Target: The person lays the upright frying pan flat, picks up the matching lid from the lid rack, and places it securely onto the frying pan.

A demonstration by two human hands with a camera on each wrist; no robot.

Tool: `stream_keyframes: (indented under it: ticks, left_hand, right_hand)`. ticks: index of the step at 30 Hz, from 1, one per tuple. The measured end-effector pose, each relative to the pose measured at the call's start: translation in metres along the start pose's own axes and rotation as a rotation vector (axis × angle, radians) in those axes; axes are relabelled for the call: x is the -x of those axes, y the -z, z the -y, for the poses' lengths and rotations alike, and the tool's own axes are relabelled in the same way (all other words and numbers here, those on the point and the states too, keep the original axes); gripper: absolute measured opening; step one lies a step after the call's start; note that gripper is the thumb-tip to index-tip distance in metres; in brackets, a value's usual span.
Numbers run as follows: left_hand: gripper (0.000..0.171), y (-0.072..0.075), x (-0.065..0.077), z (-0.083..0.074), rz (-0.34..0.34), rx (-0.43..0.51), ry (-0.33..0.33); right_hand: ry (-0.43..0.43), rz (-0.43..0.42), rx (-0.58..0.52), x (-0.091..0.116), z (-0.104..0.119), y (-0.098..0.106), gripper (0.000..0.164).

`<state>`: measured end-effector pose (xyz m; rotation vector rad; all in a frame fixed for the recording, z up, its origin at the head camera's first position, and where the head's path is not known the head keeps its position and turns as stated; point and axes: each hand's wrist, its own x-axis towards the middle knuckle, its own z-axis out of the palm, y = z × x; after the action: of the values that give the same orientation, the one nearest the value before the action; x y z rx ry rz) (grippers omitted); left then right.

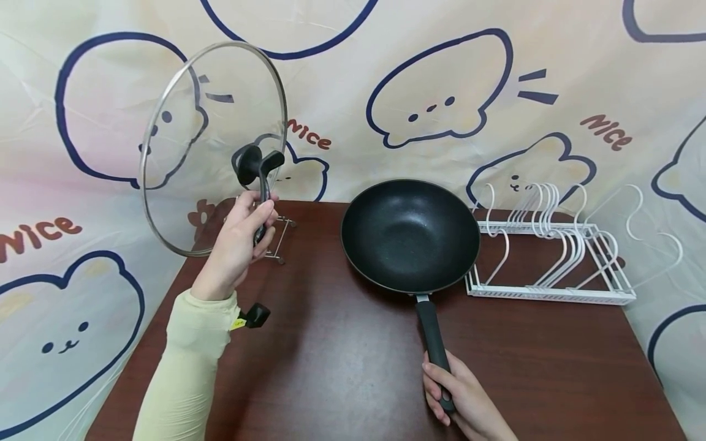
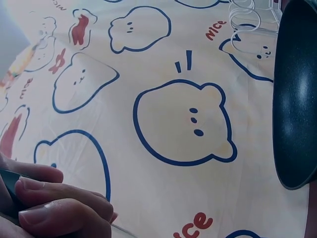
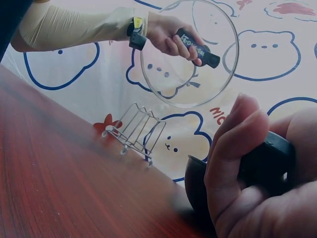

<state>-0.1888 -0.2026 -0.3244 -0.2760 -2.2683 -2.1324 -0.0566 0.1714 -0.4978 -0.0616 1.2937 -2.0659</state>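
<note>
My left hand [image 1: 238, 239] grips the black handle of a clear glass lid [image 1: 217, 49] and holds it up on edge, above the back left of the table. Part of the lid's lower rim passes behind that hand. A black frying pan [image 1: 410, 236], deep and round, sits at the middle back with its long handle [image 1: 432, 331] pointing toward me. Around the end of this handle curl the fingers of my right hand [image 1: 460, 392]. The right wrist view shows the same grip close up, with the pan [image 3: 195, 191] mostly hidden behind the fingers.
A wire rack [image 3: 136, 131] stands at the table's back left, below the lid. To the pan's right is a white rack [image 1: 551, 295] with several white curved wire dividers. Behind the brown table [image 1: 342, 367] hangs a cloth [image 1: 342, 79] printed with cartoon animals.
</note>
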Motion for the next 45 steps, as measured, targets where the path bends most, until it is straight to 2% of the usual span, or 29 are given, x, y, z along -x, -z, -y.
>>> stream_keyframes:
  ticks: [15, 23, 28, 34, 41, 45]
  left_hand:
    - [0.025, -0.011, 0.001, 0.004, 0.060, 0.049, -0.008]
    - [0.025, -0.015, 0.003, 0.003, 0.072, 0.042, 0.045]
    - [0.024, -0.016, 0.002, 0.003, 0.081, 0.059, 0.075]
    - [0.029, -0.016, 0.001, 0.006, 0.105, 0.084, 0.067]
    - [0.034, -0.016, 0.000, 0.011, 0.166, 0.172, 0.063]
    - [0.034, -0.017, 0.000, 0.013, 0.175, 0.200, 0.078]
  right_hand:
    - [-0.008, 0.001, -0.007, 0.003, 0.001, 0.000, 0.017]
    - [0.002, 0.008, -0.003, 0.002, 0.002, 0.000, 0.020]
    - [0.012, 0.018, -0.006, 0.002, 0.001, 0.000, 0.016]
    - [0.025, 0.027, -0.007, 0.002, 0.000, 0.001, 0.012]
    - [0.046, 0.037, -0.003, 0.002, -0.001, 0.001, 0.012]
    - [0.042, 0.031, 0.001, 0.002, 0.000, 0.001, 0.012]
